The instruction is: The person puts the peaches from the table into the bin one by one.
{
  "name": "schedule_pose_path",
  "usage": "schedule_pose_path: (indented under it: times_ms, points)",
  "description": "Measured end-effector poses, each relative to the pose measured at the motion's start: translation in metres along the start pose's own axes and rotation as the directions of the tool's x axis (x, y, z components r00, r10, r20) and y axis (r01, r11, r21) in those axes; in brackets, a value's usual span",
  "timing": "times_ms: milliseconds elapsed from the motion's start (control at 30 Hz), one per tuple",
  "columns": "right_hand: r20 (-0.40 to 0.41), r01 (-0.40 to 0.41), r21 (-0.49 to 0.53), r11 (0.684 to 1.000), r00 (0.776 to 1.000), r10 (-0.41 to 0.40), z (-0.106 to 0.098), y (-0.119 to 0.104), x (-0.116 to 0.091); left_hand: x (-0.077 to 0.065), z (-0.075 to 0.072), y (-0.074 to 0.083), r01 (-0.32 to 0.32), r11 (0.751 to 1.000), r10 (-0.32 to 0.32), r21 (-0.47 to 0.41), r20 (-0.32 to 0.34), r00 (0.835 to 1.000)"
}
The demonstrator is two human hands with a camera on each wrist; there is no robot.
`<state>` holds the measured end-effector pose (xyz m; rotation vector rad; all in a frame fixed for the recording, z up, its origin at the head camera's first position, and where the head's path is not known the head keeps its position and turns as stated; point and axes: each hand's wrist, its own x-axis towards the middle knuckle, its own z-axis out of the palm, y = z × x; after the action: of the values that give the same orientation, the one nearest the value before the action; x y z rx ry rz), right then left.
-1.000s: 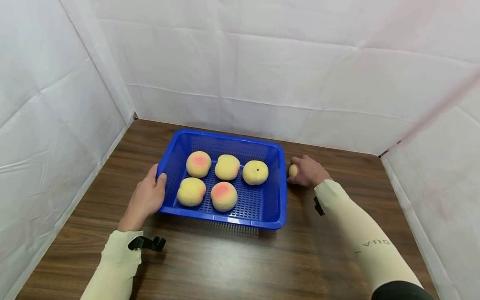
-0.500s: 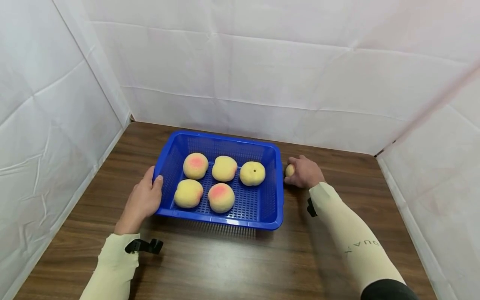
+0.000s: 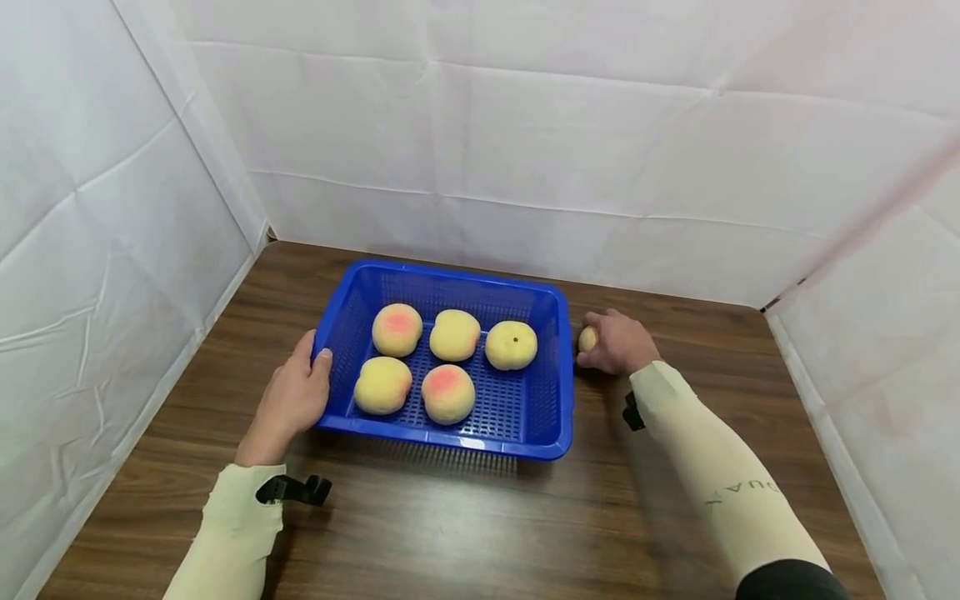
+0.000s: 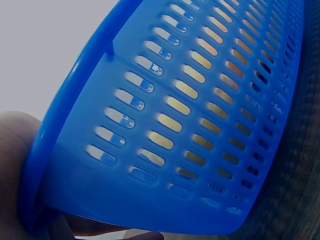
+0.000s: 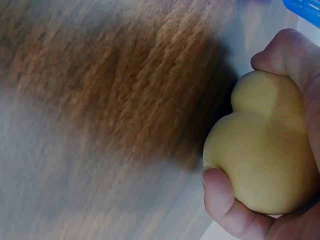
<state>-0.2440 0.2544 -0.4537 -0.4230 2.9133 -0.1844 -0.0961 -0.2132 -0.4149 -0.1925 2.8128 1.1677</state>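
Observation:
A blue perforated plastic basket (image 3: pixel 450 439) stands on the table with several yellow-and-pink peaches inside, such as a front peach (image 3: pixel 447 394) and a right-hand peach (image 3: pixel 512 345). At its left side my left hand (image 3: pixel 291 398) grips the rim, thumb on top. In the left wrist view the slotted basket wall (image 4: pixel 150 125) fills most of the picture, and the hand shows only at the edge. Just right of the basket, my right hand (image 3: pixel 618 342) holds another peach (image 5: pixel 260 145) near the tabletop, fingers and thumb curled round its sides. The palm hides part of that peach.
A dark brown wood-grain table (image 3: pixel 450 525) lies under everything. White sheeting (image 3: pixel 525 142) closes off the back, left and right sides, close behind the basket's far rim.
The head view shifts slightly and returns. Both hands keep their hold, the left on the basket rim and the right on the peach; the peaches in the basket stay put.

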Motion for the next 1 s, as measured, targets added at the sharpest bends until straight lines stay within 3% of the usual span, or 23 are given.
schedule_pose_path:
  times_ms: [433,1000]
  points:
    - [0.052,0.011,-0.034,0.999,0.999,-0.009,-0.026,-0.002,-0.011,0.000,-0.002,0.003,-0.015,1.000,0.015,-0.002,-0.006,1.000]
    - [-0.040,0.084,-0.042,0.996,0.995,-0.086,-0.054,-0.007,-0.028,-0.002,-0.002,0.002,-0.019,1.000,0.018,-0.013,-0.008,1.000]
